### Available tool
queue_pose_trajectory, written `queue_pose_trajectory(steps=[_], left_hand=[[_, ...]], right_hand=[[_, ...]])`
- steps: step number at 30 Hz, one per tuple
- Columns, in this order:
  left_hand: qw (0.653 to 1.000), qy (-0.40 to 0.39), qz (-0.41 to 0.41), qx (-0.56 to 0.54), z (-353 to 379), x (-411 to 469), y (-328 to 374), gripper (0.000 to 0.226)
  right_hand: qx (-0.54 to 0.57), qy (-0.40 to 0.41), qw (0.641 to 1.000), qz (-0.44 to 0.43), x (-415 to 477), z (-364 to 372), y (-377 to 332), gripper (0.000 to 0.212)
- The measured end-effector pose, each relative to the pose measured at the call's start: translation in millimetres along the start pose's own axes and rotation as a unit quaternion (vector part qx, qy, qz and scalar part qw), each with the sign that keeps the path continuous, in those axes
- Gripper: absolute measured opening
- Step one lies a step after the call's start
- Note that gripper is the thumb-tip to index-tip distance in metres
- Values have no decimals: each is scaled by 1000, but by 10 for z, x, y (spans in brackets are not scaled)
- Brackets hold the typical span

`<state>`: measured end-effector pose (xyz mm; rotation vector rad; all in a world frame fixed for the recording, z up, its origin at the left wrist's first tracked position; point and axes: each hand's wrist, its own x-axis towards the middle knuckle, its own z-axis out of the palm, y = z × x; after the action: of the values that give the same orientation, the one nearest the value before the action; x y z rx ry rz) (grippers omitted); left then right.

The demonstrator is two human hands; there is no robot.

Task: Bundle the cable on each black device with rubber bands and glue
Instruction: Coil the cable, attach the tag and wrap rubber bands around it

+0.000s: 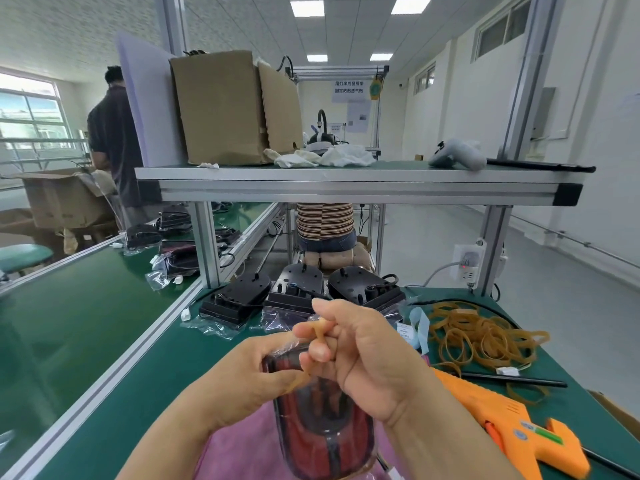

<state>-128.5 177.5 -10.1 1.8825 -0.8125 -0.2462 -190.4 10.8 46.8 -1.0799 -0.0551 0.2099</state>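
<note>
A black device with a red lens rim [322, 427], wrapped in clear film, lies on a pink cloth [242, 455] in front of me. My left hand [249, 375] grips its upper left end. My right hand [363, 358] is just above it and pinches a tan rubber band [318, 332], stretched between the fingers of both hands. Three more black devices [298, 296] sit in a row farther back on the green table [138, 393]. The device's cable is hidden behind my hands.
A pile of loose rubber bands [481, 336] lies at the right. An orange glue gun [512, 427] rests near the right front. A power strip [467, 261] hangs on the frame post. A shelf [346, 178] with a cardboard box stands overhead. A conveyor runs along the left, and two people are farther back.
</note>
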Motion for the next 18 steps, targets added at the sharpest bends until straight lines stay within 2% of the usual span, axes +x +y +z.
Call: queue_pose_trajectory(steps=[1, 5, 8, 11, 14, 18], left_hand=[[1000, 0, -2, 1, 4, -2, 16, 23], [1000, -17, -19, 2, 5, 12, 57, 38], [999, -29, -33, -24, 15, 39, 81, 49], [998, -36, -45, -35, 21, 45, 82, 46], [997, -26, -51, -47, 10, 27, 69, 44], [997, -42, -44, -55, 8, 7, 68, 43]], right_hand=[[19, -7, 1000, -3, -2, -13, -22, 44], [54, -7, 996, -66, -2, -93, -116, 48], [75, 42, 989, -123, 12, -182, -143, 37], [106, 108, 976, -154, 4, -343, -142, 40], [118, 139, 970, -159, -19, -534, -125, 42], [148, 164, 969, -109, 18, -772, -65, 44]])
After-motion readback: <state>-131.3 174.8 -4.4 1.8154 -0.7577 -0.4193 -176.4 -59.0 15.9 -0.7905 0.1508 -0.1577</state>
